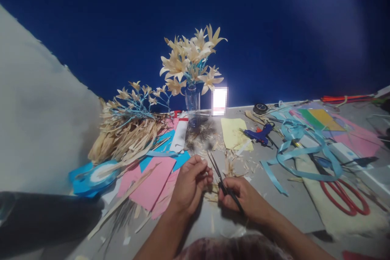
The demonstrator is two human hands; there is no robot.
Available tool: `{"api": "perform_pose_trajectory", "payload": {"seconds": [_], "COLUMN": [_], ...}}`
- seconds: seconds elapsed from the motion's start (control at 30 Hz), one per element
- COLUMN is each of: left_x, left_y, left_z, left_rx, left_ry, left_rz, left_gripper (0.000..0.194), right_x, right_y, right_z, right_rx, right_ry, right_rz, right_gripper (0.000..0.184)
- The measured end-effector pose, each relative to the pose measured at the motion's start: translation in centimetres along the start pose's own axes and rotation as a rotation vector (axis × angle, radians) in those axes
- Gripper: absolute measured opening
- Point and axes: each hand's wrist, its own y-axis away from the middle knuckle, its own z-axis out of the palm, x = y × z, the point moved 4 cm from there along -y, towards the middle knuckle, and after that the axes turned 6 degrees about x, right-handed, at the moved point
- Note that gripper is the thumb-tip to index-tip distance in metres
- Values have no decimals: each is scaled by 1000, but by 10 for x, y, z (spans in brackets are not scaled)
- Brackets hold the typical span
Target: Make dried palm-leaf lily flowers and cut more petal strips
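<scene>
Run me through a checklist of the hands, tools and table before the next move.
1. Dark scissors held in the right hand: ok.
2. Blades away from the fingers of the left hand: cannot tell; they look close in this view, and the depth is unclear.
3. Piece secure in the left hand: cannot tell; the curled fingers hide whatever may be there.
4. Table free of scraps around the hands: not ok; pale scraps are scattered there.
5. Blue glue gun away from both hands: ok.
6. Glass vase upright: ok.
</scene>
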Motion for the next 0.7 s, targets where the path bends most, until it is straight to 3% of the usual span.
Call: {"api": "perform_pose_trajectory", "payload": {"seconds": [0.27, 0.7], "left_x": [0, 3], "left_y": [2, 7], "left_z": [2, -1], "left_rx": [0, 5], "left_ry": [-36, -68], "left_rz": [37, 134], "left_gripper": [26, 20], "right_x": [1, -6], "right_y": [2, 4], "right_z": [4, 10], "right_rx": [9, -20], "right_ry": [-16, 1], "right_rz": [70, 28], "right_gripper": [52, 50]}}
